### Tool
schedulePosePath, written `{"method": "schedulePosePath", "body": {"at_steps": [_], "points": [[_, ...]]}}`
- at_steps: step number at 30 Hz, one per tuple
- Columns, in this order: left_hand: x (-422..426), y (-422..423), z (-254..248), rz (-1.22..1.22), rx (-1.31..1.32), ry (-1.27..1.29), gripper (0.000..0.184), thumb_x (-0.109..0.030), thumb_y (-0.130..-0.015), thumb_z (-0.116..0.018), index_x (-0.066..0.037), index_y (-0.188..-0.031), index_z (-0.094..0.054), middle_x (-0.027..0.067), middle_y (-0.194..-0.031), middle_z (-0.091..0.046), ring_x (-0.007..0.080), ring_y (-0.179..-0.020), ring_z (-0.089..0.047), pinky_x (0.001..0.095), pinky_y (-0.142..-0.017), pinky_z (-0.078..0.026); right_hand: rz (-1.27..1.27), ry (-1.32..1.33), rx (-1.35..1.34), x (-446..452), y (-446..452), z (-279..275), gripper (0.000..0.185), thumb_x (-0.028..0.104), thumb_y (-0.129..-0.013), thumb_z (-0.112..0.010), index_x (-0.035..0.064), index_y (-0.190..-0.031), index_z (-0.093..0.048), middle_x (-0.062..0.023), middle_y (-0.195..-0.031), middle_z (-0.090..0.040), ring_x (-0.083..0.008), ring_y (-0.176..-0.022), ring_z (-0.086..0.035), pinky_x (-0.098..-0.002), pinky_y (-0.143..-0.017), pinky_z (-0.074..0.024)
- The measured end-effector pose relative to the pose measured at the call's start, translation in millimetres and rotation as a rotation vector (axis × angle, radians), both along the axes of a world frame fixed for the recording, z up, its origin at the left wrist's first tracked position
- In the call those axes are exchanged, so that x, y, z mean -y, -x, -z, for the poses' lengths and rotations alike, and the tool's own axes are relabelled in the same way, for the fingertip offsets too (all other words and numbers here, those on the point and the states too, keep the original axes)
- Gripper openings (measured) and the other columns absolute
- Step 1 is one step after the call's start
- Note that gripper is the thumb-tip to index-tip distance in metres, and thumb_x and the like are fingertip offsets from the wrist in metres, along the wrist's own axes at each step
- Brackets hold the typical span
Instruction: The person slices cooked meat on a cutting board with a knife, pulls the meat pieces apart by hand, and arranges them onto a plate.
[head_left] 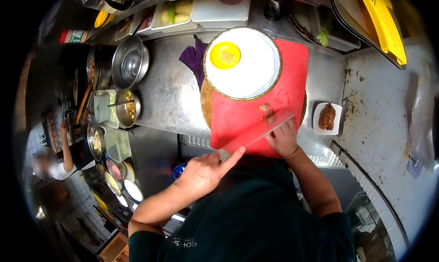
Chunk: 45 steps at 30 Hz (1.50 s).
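Observation:
My left hand (206, 171) is closed around the handle of a wide-bladed kitchen knife (256, 136), index finger stretched along it. The blade slants up to the right over a red cutting board (228, 120). My right hand (282, 137) is at the far end of the blade, fingers curled in; whatever they press on is hidden. Small brown food slices (267, 114) lie on the board just past the blade. Behind them, a large round white plate (251, 74) overlaps the board and carries a small yellow bowl (225, 55) with pale crumbly contents.
To the right, a small white dish (317, 118) holds a brown piece of food. A purple cloth (194, 59) lies left of the plate. Metal bowls (131, 63) and food containers (117, 145) line the left side. Farther left, another person's arm (66, 145) reaches over a work area.

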<state>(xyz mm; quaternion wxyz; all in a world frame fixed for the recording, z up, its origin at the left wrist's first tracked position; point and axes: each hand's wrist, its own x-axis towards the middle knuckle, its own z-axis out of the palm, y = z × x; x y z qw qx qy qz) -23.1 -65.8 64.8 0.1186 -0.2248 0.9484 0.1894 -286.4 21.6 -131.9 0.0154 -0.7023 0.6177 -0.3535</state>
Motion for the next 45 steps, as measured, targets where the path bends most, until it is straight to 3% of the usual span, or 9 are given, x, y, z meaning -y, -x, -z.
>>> {"method": "schedulePosePath", "body": {"at_steps": [14, 17, 20, 26, 29, 45], "points": [[-0.2, -2.8, -16.3, 0.019, 0.069, -0.044, 0.094, -0.004, -0.085, -0.064, -0.018, -0.173, -0.036, 0.0147, -0.078, -0.061, 0.0264, -0.058, -0.066, 0.0401, -0.051, -0.057, -0.006, -0.009, 0.042, -0.5, 0.3, 1.5, 0.039, 0.006, -0.074, -0.077, -0.0042, -0.111, -0.070, -0.0171, -0.115, -0.069, -0.0381, -0.100, -0.065, -0.0467, -0.090, -0.0552], [1.1, -1.0, -12.8, 0.009, 0.055, -0.049, 0.094, -0.003, -0.085, -0.064, -0.019, -0.173, -0.035, 0.0152, -0.079, -0.062, 0.0271, -0.058, -0.066, 0.0401, -0.052, -0.058, -0.003, -0.059, 0.051, -5.6, -1.1, 7.1, 0.046, 0.011, -0.075, -0.088, -0.0020, -0.115, -0.069, -0.0187, -0.115, -0.069, -0.0432, -0.109, -0.065, -0.0532, -0.100, -0.0523], [0.5, 0.5, -10.7, 0.001, 0.077, -0.062, 0.093, -0.004, -0.085, -0.064, -0.019, -0.173, -0.035, 0.0153, -0.079, -0.063, 0.0277, -0.059, -0.067, 0.0404, -0.053, -0.059, -0.007, 0.002, 0.034, 2.0, 1.2, -3.3, 0.042, 0.004, -0.073, -0.079, -0.0042, -0.113, -0.069, -0.0172, -0.113, -0.069, -0.0383, -0.098, -0.065, -0.0466, -0.089, -0.0552], [2.1, 7.2, -8.9, 0.004, 0.077, -0.057, 0.094, -0.004, -0.085, -0.064, -0.019, -0.173, -0.034, 0.0154, -0.080, -0.063, 0.0283, -0.060, -0.069, 0.0410, -0.052, -0.060, -0.012, -0.004, 0.020, 0.6, 1.2, 0.6, 0.042, 0.005, -0.074, -0.079, -0.0044, -0.113, -0.070, -0.0173, -0.112, -0.068, -0.0380, -0.098, -0.065, -0.0463, -0.088, -0.0552], [1.8, 11.4, -6.5, -0.016, 0.053, -0.045, 0.093, 0.001, -0.082, -0.063, -0.018, -0.170, -0.042, 0.0122, -0.074, -0.055, 0.0271, -0.060, -0.065, 0.0408, -0.056, -0.058, 0.001, -0.021, 0.027, -2.9, 0.4, 5.9, 0.043, 0.005, -0.073, -0.079, -0.0044, -0.115, -0.070, -0.0173, -0.113, -0.068, -0.0381, -0.098, -0.064, -0.0455, -0.088, -0.0554], [4.9, 24.8, 31.3, -0.052, -0.002, -0.089, 0.091, 0.000, -0.084, -0.062, -0.021, -0.170, -0.042, 0.0140, -0.076, -0.056, 0.0283, -0.055, -0.062, 0.0424, -0.052, -0.057, 0.007, -0.025, 0.054, -2.4, 0.9, 6.6, 0.046, 0.003, -0.074, -0.077, -0.0024, -0.119, -0.069, -0.0158, -0.119, -0.070, -0.0369, -0.102, -0.065, -0.0443, -0.091, -0.0554]]}}
